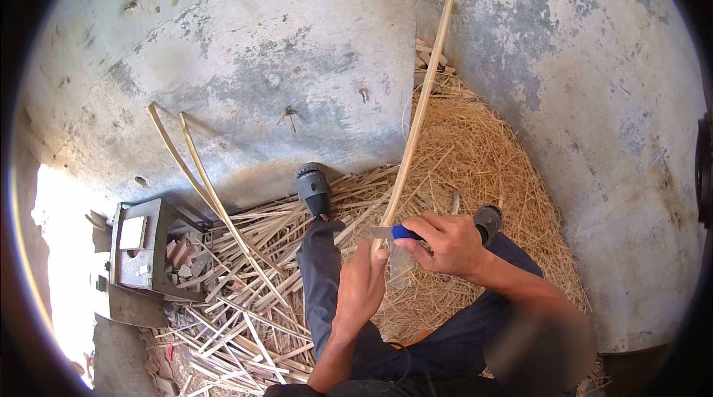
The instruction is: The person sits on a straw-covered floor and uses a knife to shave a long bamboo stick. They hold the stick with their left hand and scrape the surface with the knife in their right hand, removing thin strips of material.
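My left hand is closed around the lower end of a long pale wooden strip, which looks like split bamboo. The strip slants up and away from me toward the corner of the walls. In my right hand is a knife with a blue and black handle. Its short blade lies across the strip just above my left thumb, touching it or very close to it. My fingers cover most of the knife's handle and the strip's near end.
Curly shavings heap up by the right wall, beside my right shoe. Split strips litter the floor left of my left shoe. Two longer strips lean on the far wall. A small wooden stool-like frame stands at left.
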